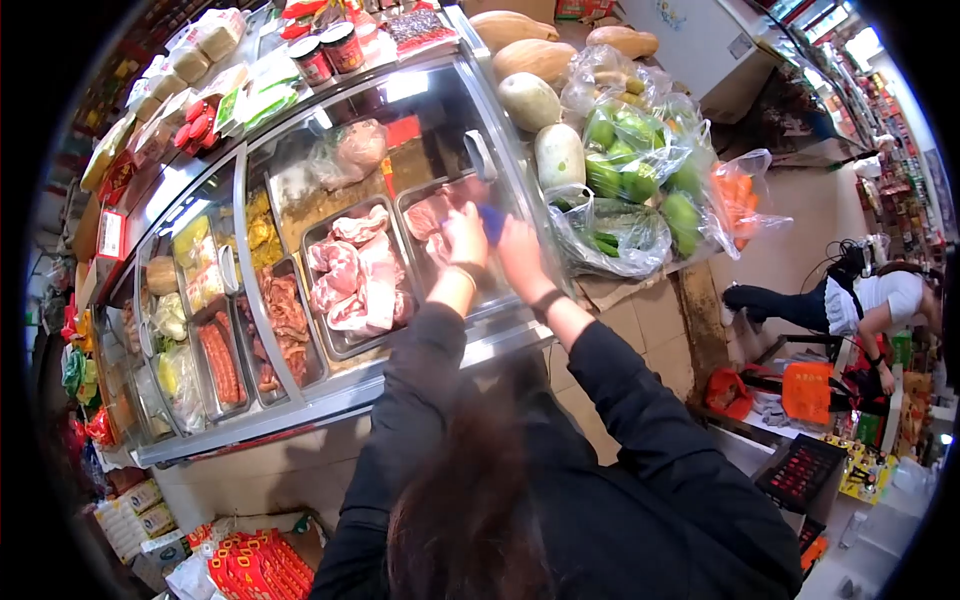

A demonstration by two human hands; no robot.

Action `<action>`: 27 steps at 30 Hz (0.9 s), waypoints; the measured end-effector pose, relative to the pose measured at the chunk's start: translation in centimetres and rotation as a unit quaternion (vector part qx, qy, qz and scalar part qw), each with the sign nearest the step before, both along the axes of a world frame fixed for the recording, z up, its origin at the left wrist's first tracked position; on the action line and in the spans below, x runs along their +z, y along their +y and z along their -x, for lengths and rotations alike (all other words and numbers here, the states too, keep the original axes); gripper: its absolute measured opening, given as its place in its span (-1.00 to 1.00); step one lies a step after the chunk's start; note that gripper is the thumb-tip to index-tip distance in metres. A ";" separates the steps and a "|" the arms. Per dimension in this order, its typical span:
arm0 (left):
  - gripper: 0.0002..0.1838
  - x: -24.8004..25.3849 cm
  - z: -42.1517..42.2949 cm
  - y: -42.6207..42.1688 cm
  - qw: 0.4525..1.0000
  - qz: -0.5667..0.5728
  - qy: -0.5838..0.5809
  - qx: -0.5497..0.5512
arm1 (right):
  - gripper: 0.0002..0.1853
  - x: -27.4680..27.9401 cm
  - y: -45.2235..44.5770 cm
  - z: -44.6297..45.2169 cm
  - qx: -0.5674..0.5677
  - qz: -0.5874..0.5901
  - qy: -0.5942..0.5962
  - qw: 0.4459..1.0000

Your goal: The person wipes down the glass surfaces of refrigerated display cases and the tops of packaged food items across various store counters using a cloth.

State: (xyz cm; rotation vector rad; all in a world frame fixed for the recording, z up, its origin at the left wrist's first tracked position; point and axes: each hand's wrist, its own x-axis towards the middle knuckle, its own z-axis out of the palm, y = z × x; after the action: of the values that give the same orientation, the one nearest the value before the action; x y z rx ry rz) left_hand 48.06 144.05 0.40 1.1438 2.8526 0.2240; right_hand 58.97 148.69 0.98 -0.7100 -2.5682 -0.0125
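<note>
Over the right end of a glass-topped display case, both my hands are close together. A small blue thing, perhaps a cloth, shows between them. My left hand has its fingers bent against the left side of it. On the other side, my right hand has its fingers closed at its edge. Below my hands is a metal tray with pieces of raw meat. Left of that, another tray holds larger pink cuts of meat. A pale handle sits on the glass beyond my hands.
Bagged green vegetables, bagged carrots, winter melons and pumpkins lie right of the case. Jars and packets line its far edge. Another person bends over at the far right. Red packages stand at lower left.
</note>
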 end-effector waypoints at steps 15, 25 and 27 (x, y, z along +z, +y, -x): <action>-0.42 -0.4 -3.1 -22.3 0.979 -0.059 -0.092 0.170 | -0.36 0.5 -17.0 -3.1 0.065 0.156 -0.051 0.984; -0.48 -0.6 10.3 -22.1 0.966 -0.083 -0.071 0.235 | -0.33 1.2 -16.7 11.4 0.154 0.014 -0.069 0.986; -0.46 -2.6 13.1 -21.7 0.967 -0.089 -0.006 0.238 | -0.12 1.1 -16.4 14.2 0.165 0.005 -0.084 0.983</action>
State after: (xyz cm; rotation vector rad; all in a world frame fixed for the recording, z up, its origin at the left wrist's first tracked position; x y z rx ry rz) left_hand 34.97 122.32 -2.17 0.4482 3.0984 0.5127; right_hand 44.74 132.29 2.04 -0.2898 -2.8187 0.0496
